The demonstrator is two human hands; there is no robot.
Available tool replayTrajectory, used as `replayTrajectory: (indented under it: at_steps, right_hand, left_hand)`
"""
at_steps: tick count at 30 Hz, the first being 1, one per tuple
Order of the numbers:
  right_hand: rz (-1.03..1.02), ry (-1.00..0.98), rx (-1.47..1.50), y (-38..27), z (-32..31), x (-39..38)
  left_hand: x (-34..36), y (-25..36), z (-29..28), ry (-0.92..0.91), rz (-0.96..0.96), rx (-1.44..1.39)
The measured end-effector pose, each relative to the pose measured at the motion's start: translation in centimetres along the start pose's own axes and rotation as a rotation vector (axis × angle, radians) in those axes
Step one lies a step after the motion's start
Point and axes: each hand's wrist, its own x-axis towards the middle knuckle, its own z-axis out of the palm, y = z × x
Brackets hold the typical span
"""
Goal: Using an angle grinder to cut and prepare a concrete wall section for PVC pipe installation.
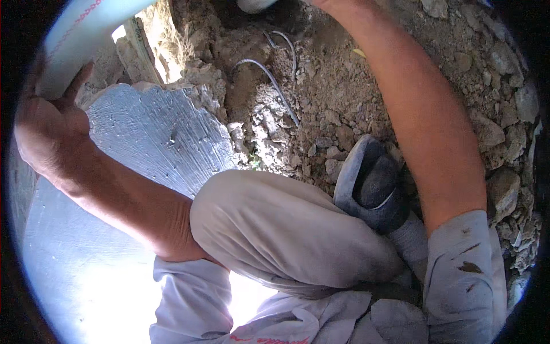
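At the upper left, my left hand [52, 129] is wrapped round the lower end of a thick white pipe [86, 40] with red markings. The thumb lies along the pipe's near side; the other fingers are partly hidden behind it. The pipe slants up to the right and leaves the picture at the top. My right forearm [424, 114] reaches up to the top edge, where my right hand [319, 2] is almost wholly cut off and its fingers do not show. Close by, a pale rounded object [255, 5] is cut off by the same edge.
Two thin grey cables [269, 74] stick out of dug-up soil [326, 86]. Stones [504, 195] lie along the right. A dark grey painted slab [160, 132] with a broken edge is at the left. My bent knee [275, 223] and shoe [369, 183] take up the middle.
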Motion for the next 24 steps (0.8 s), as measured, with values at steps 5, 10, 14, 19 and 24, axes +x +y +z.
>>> replayTrajectory:
  at_steps: [5,10,14,19,24]
  right_hand:
    - [-0.106,0.038,-0.023,0.0,-0.6,1.0]
    - [-0.216,0.131,-0.042,0.0,-0.7,1.8]
    - [-0.184,0.072,-0.073,0.1,-0.5,1.3]
    - [-0.202,0.076,-0.095,-0.6,-0.7,1.8]
    - [-0.216,0.080,-0.128,-0.7,-0.8,1.5]
  left_hand:
    - [-0.4,0.2,-0.1,0.089,-0.004,0.275]
    - [1.5,-3.3,-1.9,0.150,-0.144,-0.331]
    - [-0.2,-4.9,-1.0,0.108,0.059,0.024]
    - [0.2,-2.6,0.2,0.190,-0.150,-0.320]
    - [-0.3,-2.2,1.1,0.229,-0.120,-0.183]
